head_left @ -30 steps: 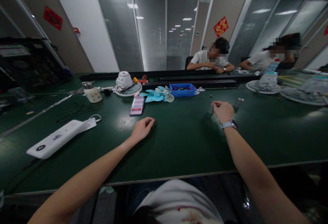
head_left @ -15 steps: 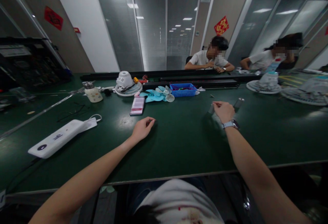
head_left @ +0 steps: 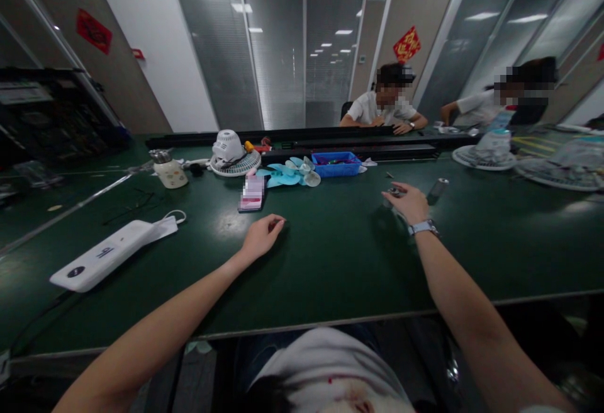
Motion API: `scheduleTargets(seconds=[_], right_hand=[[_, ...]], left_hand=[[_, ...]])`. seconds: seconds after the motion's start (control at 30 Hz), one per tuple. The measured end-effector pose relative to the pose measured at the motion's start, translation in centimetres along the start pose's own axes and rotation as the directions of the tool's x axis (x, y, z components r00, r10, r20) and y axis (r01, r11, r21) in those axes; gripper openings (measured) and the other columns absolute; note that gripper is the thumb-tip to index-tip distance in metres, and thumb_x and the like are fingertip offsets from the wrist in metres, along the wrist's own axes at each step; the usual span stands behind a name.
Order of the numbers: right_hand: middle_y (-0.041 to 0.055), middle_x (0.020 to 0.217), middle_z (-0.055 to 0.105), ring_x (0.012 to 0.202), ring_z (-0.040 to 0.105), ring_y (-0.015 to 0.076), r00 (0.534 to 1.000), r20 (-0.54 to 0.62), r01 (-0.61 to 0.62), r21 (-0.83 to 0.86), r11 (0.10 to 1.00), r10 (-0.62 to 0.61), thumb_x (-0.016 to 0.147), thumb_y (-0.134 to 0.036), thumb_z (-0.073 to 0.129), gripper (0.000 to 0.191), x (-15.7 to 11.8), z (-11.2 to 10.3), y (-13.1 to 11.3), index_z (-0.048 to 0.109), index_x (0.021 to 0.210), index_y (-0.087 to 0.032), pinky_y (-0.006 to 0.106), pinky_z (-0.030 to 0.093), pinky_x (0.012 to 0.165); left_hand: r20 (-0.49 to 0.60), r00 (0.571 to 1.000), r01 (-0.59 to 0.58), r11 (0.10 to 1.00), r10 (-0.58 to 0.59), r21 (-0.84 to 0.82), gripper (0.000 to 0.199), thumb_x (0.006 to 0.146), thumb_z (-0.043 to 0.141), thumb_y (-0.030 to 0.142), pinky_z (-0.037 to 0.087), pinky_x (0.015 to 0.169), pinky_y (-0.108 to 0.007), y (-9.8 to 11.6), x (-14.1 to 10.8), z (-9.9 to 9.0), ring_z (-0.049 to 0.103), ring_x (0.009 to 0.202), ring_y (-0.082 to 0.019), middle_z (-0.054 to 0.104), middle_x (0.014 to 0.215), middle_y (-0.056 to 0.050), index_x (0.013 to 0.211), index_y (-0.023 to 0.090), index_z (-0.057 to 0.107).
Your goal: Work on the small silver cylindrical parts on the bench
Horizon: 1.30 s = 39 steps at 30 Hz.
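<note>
My left hand (head_left: pixel 262 237) rests on the green table with its fingers curled together and nothing visible in them. Farther right, my right hand (head_left: pixel 409 202), with a watch on the wrist, has its thumb and fingers around the top of a small silver cylinder (head_left: pixel 395 192). The fingers partly cover that piece. A second silver cylinder (head_left: pixel 438 189) stands upright on the table just right of my right hand. Beyond my left hand lies a phone (head_left: pixel 252 193), its screen lit.
Light blue fan blades (head_left: pixel 287 174), a blue tray (head_left: pixel 336 165) of small parts and a white fan part (head_left: pixel 227 148) lie toward the back. A white power strip (head_left: pixel 106 252) and a cream flask (head_left: pixel 170 172) are at left. Two people sit across the table.
My right hand has spread its thumb and fingers from a pinch to a grasp around the cylinder's top. The left hand stays put. The people opposite have shifted slightly.
</note>
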State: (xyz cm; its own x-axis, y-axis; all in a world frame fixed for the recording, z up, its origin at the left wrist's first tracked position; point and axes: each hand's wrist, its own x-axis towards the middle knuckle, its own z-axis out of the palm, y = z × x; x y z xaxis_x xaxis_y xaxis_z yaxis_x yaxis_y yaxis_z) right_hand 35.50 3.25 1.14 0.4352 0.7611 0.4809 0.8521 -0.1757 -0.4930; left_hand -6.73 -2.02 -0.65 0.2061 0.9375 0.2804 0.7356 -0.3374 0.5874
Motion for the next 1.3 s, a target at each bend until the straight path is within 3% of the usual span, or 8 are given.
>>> scheduleTargets(seconds=[0.13,0.3,0.4,0.5,0.6,0.7,0.87,1.3], right_hand=[[0.0098,0.101,0.072,0.089,0.067,0.0259,0.997,0.078,0.010,0.020,1.000,-0.011,0.065,-0.050,0.076,0.064,0.5,1.1,1.5,0.066,0.121,-0.022,0.034,0.052,0.073],[0.0090,0.095,0.073,0.088,0.068,0.0259,0.992,0.116,-0.052,0.034,0.998,0.048,0.066,-0.044,0.077,0.056,0.7,1.3,1.9,0.068,0.116,-0.020,0.034,0.052,0.074],[0.0114,0.097,0.073,0.091,0.067,0.0275,0.997,0.075,-0.011,0.046,0.999,0.008,0.068,-0.044,0.077,0.054,0.0,1.1,-0.2,0.068,0.114,-0.018,0.037,0.053,0.078],[0.0108,0.098,0.073,0.086,0.068,0.0245,0.985,0.071,0.142,0.202,0.969,-0.159,0.071,-0.045,0.075,0.054,-2.4,1.5,-4.0,0.066,0.118,-0.019,0.036,0.054,0.078],[0.0073,0.099,0.072,0.081,0.069,0.0206,0.911,0.147,0.290,0.436,0.852,-0.386,0.073,-0.047,0.074,0.055,-6.7,2.5,-8.6,0.063,0.121,-0.023,0.034,0.055,0.075],[0.0045,0.102,0.072,0.085,0.069,0.0188,0.785,0.238,0.335,0.613,0.715,-0.572,0.073,-0.044,0.075,0.056,-11.2,3.2,-12.4,0.061,0.124,-0.025,0.032,0.055,0.076],[0.0020,0.105,0.072,0.094,0.068,0.0198,0.645,0.301,0.357,0.694,0.625,-0.702,0.075,-0.039,0.076,0.054,-14.7,2.7,-15.0,0.060,0.125,-0.027,0.033,0.053,0.085],[0.0027,0.102,0.072,0.087,0.067,0.0192,0.619,0.330,0.311,0.730,0.608,-0.713,0.075,-0.042,0.075,0.047,-14.6,2.7,-14.7,0.064,0.117,-0.023,0.033,0.053,0.079]], left_hand=[[-0.003,1.000,-0.002,1.000,0.002,-0.004,0.037,0.091,0.046,0.043,0.044,0.064,-0.029,0.1,0.0,0.0,0.062,0.072,-0.019,0.070,0.085,-0.005,0.106,0.020,0.070],[-0.012,1.000,0.004,1.000,-0.004,0.010,0.036,0.091,0.047,0.043,0.044,0.064,-0.029,0.1,0.0,0.0,0.062,0.072,-0.019,0.070,0.085,-0.005,0.106,0.020,0.070],[-0.016,1.000,-0.004,1.000,0.003,-0.028,0.034,0.091,0.048,0.043,0.045,0.065,-0.029,0.3,-0.1,-0.1,0.062,0.073,-0.019,0.070,0.084,-0.004,0.106,0.021,0.069],[-0.007,0.998,-0.070,0.995,0.070,-0.077,0.036,0.090,0.050,0.046,0.046,0.066,-0.029,1.0,-0.3,-0.2,0.061,0.072,-0.017,0.068,0.082,-0.003,0.108,0.021,0.068],[-0.011,0.988,-0.155,0.981,0.155,-0.114,0.039,0.089,0.053,0.049,0.046,0.067,-0.028,1.9,-0.8,-0.1,0.059,0.074,-0.017,0.066,0.083,-0.002,0.113,0.021,0.066],[-0.052,0.974,-0.226,0.964,0.221,-0.136,0.040,0.089,0.055,0.048,0.046,0.071,-0.029,2.7,-1.2,0.0,0.058,0.080,-0.018,0.065,0.088,-0.003,0.118,0.022,0.064],[-0.087,0.947,-0.320,0.937,0.311,-0.139,0.032,0.090,0.057,0.041,0.044,0.078,-0.032,3.1,-1.5,0.3,0.057,0.087,-0.019,0.065,0.089,-0.004,0.115,0.023,0.067],[-0.145,0.975,-0.195,0.961,0.168,-0.198,0.026,0.088,0.058,0.043,0.045,0.080,-0.031,4.3,-0.5,0.7,0.058,0.090,-0.020,0.069,0.092,-0.005,0.094,0.022,0.073]])
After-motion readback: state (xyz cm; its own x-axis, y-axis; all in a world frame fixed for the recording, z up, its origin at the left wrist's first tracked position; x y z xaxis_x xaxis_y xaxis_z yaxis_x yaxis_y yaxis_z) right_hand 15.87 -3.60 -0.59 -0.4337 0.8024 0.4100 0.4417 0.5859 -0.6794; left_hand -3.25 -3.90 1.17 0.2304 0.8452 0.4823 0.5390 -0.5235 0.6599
